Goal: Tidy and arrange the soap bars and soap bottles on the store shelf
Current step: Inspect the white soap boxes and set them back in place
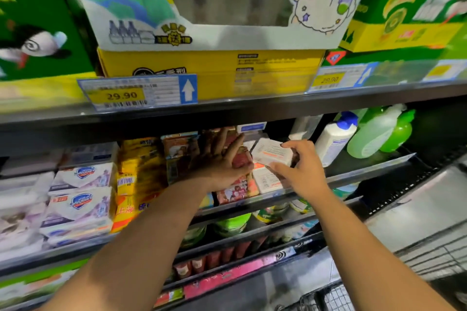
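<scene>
Left hand [222, 159] fingers straight, pressing pink soap packs [236, 192]; right hand [300, 166] pinching white soap bar [270, 153] above shelf [374, 168] front edge.

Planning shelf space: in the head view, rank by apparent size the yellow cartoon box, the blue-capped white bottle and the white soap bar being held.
1. yellow cartoon box, by far largest.
2. blue-capped white bottle.
3. white soap bar, seemingly slightly smaller, but the right hand covers part, so unsure.
</scene>
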Demonstrator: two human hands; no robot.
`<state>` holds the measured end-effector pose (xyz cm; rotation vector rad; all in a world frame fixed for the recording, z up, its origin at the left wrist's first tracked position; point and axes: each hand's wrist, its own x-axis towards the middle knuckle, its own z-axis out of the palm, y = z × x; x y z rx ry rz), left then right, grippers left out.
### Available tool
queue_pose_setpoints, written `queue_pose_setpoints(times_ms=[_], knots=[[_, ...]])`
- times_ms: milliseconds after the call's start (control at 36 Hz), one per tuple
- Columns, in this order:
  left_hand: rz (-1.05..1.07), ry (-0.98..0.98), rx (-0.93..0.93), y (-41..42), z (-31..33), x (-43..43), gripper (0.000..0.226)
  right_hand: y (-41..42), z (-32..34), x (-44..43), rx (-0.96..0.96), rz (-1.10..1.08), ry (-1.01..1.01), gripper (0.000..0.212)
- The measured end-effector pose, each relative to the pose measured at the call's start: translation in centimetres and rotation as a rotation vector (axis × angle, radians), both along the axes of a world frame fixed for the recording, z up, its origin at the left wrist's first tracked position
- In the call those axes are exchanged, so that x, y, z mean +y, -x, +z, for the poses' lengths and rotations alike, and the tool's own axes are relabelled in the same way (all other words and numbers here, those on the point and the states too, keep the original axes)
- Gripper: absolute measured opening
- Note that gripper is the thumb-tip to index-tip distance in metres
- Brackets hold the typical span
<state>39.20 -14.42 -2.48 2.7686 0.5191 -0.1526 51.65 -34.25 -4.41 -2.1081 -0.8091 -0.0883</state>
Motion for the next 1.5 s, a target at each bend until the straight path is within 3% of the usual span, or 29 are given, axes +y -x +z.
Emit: queue_pose_setpoints(times_ms=[167,306,389,472,611,722,806,917,1000,1083,1167,1278,1361,1417,1500], knots=[[-0.239,0.132,-0.291,3.0,-0.2,-0.1,0.09,3.1,0.7,-1.5,-0.04,-0.03,-0.092,0.046],[-0.332,0.219,-0.424,6.0,0.7,-1.7,0.086,6.6,1.5,-2.5,0.077,-0.06,-0.235,0.045],[-0.305,0.307,-0.445,7.1,1.6,-2.9,0.081,9.1,3.1,-2.8,0.275,-0.032,-0.359,0.044],[-0.26,0.415,-0.581,7.7,2.1,-3.7,0.072,11.3,4.9,-3.0,0.492,0.013,-0.495,0.04],[-0.103,0.597,-0.726,9.5,3.5,-5.3,0.045,12.5,6.3,-3.6,0.744,0.104,-0.459,0.03],[0.083,0.928,-0.704,11.4,4.6,-7.1,0.041,12.8,7.4,-4.3,0.953,0.272,-0.42,0.049],[0.247,1.151,-0.75,12.2,5.1,-8.7,0.038,12.9,7.1,-4.8,0.993,0.352,-0.437,0.056],[0.363,1.058,-0.804,13.1,5.0,-10.9,0.027,13.4,6.6,-5.1,0.861,0.394,-0.372,0.042],[0.46,1.101,-0.801,13.5,4.8,-12.2,0.016,13.4,6.5,-5.4,0.848,0.398,-0.341,0.029],[0.435,1.223,-0.756,14.0,4.6,-12.5,0.028,13.2,5.9,-5.4,0.889,0.377,-0.375,0.006],[0.213,1.159,-0.636,15.0,4.4,-12.5,0.063,13.4,6.3,-5.7,1.114,0.363,-0.48,0.014],[0.12,0.633,-0.585,15.6,4.1,-12.3,0.062,13.3,5.9,-6.4,1.271,0.41,-0.554,0.052],[0.274,0.672,-0.722,16.2,3.2,-12.6,0.048,13.3,5.1,-6.6,1.27,0.585,-0.55,0.048],[0.332,0.783,-0.773,16.4,3.1,-13.0,0.042,13.2,4.4,-6.9,1.192,0.694,-0.481,0.07],[0.37,0.949,-0.829,16.1,3.6,-13.4,0.033,13.6,4.8,-6.9,0.983,0.658,-0.391,0.048]])
